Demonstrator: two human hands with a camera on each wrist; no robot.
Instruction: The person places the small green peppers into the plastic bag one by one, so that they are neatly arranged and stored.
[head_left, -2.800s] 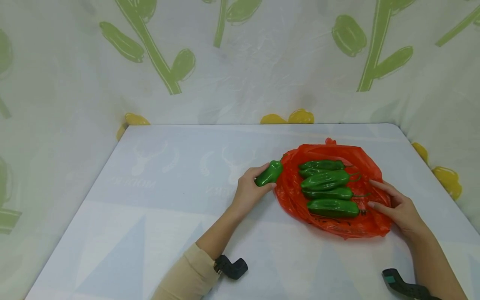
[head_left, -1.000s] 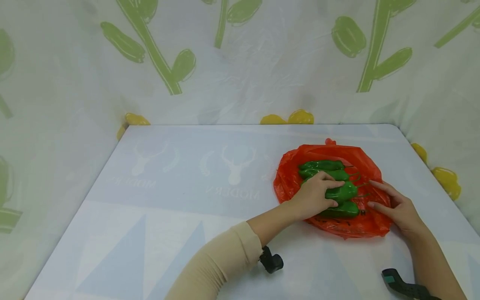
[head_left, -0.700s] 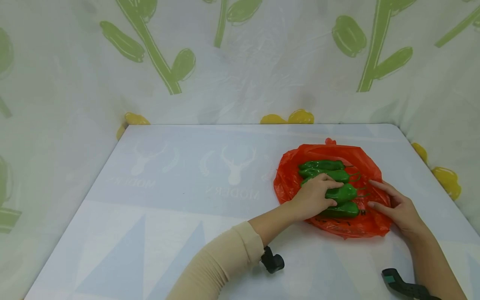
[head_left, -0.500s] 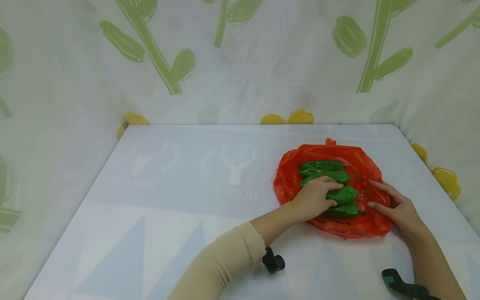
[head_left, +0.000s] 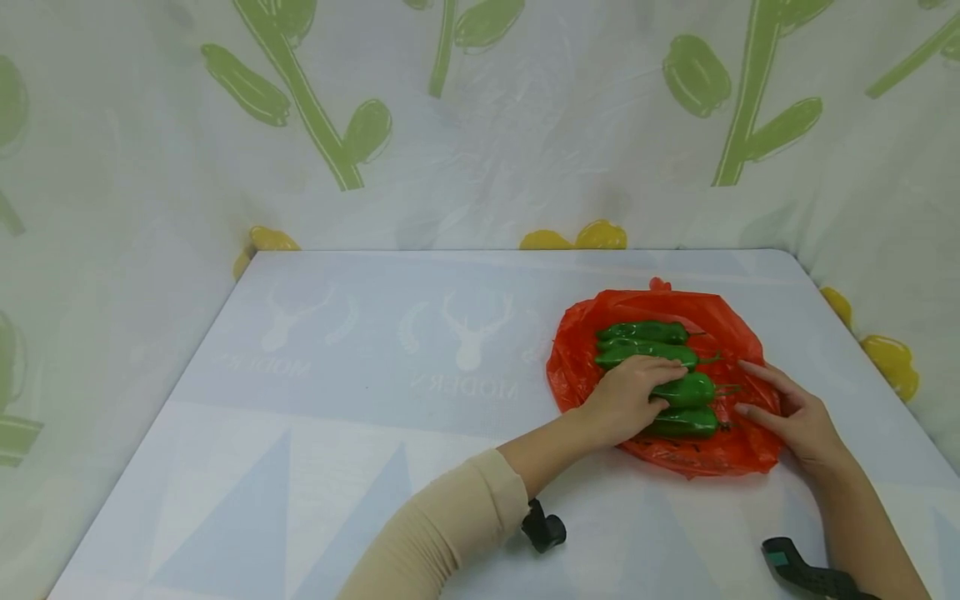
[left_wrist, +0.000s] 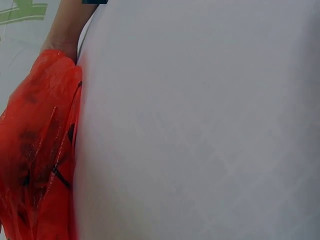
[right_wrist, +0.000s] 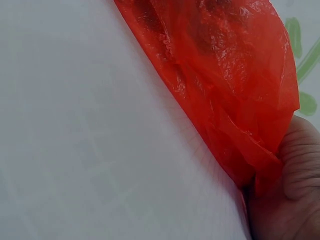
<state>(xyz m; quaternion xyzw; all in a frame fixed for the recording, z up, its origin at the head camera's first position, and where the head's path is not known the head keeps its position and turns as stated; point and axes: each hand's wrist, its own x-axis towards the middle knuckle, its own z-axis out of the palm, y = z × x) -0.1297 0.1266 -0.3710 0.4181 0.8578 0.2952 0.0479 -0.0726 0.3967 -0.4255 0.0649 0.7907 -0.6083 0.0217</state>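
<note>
An opened red plastic bag (head_left: 581,333) lies on the table's right half, its rim folded down around several glossy green peppers (head_left: 651,332) in a row. Reaching in from the left, my left hand (head_left: 624,402) grips one green pepper (head_left: 692,388), fingers over its far side and thumb on its near side. Another pepper (head_left: 684,423) lies just below the thumb. My right hand (head_left: 804,423) holds the bag's right rim, with fingertips inside it. In the right wrist view, the bag (right_wrist: 235,85) bunches up against that hand (right_wrist: 295,185). The left wrist view shows the bag's outer side (left_wrist: 45,140).
The pale patterned table (head_left: 360,358) extends left of the bag. A white curtain with green leaf prints (head_left: 480,167) surrounds it. Black camera mounts sit at the left wrist (head_left: 543,527) and the right wrist (head_left: 813,571).
My left hand has carried a pepper from left of the bag into the row. Over the last second it has shifted slightly toward me with the pepper. My right hand stays at the rim.
</note>
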